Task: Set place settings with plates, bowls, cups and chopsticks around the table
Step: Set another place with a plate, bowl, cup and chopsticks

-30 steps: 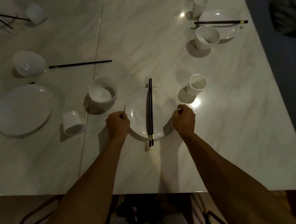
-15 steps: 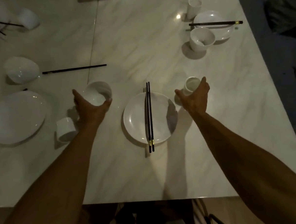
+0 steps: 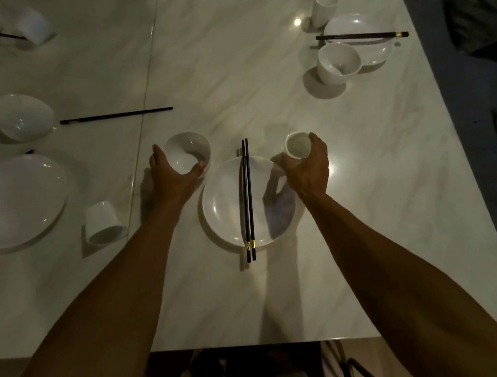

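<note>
A white plate (image 3: 228, 207) lies in front of me on the marble table (image 3: 375, 209), with a pair of black chopsticks (image 3: 247, 200) laid straight across its middle. My left hand (image 3: 171, 179) wraps around a white bowl (image 3: 187, 155) just left of the plate, thumb and fingers on its rim. My right hand (image 3: 309, 169) grips a small white cup (image 3: 297, 145) just right of the plate's far edge. Both stand on or just above the table.
At left lie a large white plate (image 3: 18, 201), a tipped cup (image 3: 104, 223), another bowl (image 3: 23, 117) and loose chopsticks (image 3: 115, 115). Far right holds a set place: plate (image 3: 356, 26), bowl (image 3: 338, 61), cup (image 3: 324, 7), chopsticks (image 3: 361, 36). The table's near edge runs below my forearms.
My hands left the plate's sides and reached forward. The left hand closed around the bowl and the right hand around the cup.
</note>
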`<state>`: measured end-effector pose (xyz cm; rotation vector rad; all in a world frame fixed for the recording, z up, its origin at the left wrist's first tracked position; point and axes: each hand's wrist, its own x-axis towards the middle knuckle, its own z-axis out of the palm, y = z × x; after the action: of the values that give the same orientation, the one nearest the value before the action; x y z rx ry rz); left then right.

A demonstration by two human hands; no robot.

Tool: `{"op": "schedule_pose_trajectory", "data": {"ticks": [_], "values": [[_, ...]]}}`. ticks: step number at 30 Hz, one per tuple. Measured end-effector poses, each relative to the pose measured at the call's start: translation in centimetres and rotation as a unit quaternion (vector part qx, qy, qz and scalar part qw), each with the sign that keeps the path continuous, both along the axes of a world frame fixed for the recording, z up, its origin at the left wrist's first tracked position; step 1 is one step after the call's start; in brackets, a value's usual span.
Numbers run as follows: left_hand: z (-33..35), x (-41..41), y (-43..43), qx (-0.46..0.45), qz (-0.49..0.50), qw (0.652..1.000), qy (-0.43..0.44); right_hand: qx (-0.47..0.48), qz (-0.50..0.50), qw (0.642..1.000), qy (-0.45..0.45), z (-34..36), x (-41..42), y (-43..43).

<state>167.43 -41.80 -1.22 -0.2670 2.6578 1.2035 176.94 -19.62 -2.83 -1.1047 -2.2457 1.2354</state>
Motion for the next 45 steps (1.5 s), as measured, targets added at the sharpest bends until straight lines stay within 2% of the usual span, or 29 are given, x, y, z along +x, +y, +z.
{"op": "schedule_pose_trajectory", "data": {"ticks": [15, 19, 22, 25, 31, 34, 36, 38, 40, 43, 45], "values": [[0.1, 0.6, 0.5, 0.03, -0.027, 0.999, -0.018, 0.005, 0.077, 0.997, -0.02, -0.2, 0.4, -0.8], [-0.1, 2.8, -0.8, 0.062, 0.029, 0.998, -0.012, -0.035, 0.014, 0.997, -0.071, -1.4, 3.2, -1.2], [-1.1, 5.3, -1.8, 0.04, 0.02, 0.999, -0.009, -0.057, 0.02, 0.993, -0.102, -2.0, 5.3, -2.3], [-2.2, 6.3, -1.6, 0.035, -0.008, 0.999, -0.028, -0.051, 0.018, 0.995, -0.084, -2.0, 5.6, -2.9], [-2.7, 6.4, -1.3, 0.031, 0.006, 0.999, -0.02, -0.055, 0.023, 0.995, -0.078, -1.9, 5.0, -2.6], [-2.9, 6.4, -1.2, 0.011, 0.018, 1.0, 0.019, 0.026, 0.02, 0.998, -0.058, -1.4, 5.6, -3.5], [-2.9, 6.7, -1.0, -0.005, 0.026, 0.998, 0.053, 0.073, 0.08, 0.993, -0.048, -1.1, 5.6, -4.9], [-3.0, 7.0, -0.7, -0.025, -0.001, 0.994, 0.105, 0.045, 0.151, 0.984, -0.082, -1.2, 5.0, -6.4], [-3.0, 7.3, -0.2, -0.025, -0.067, 0.989, 0.13, 0.003, 0.169, 0.98, -0.105, -1.3, 4.3, -7.4], [-2.5, 7.6, 1.7, 0.024, -0.146, 0.989, 0.003, -0.024, 0.17, 0.979, -0.108, -1.4, 3.9, -8.0], [-2.3, 7.8, 3.0, 0.041, -0.152, 0.986, -0.052, -0.026, 0.167, 0.979, -0.113, -1.2, 4.1, -8.1]]}}
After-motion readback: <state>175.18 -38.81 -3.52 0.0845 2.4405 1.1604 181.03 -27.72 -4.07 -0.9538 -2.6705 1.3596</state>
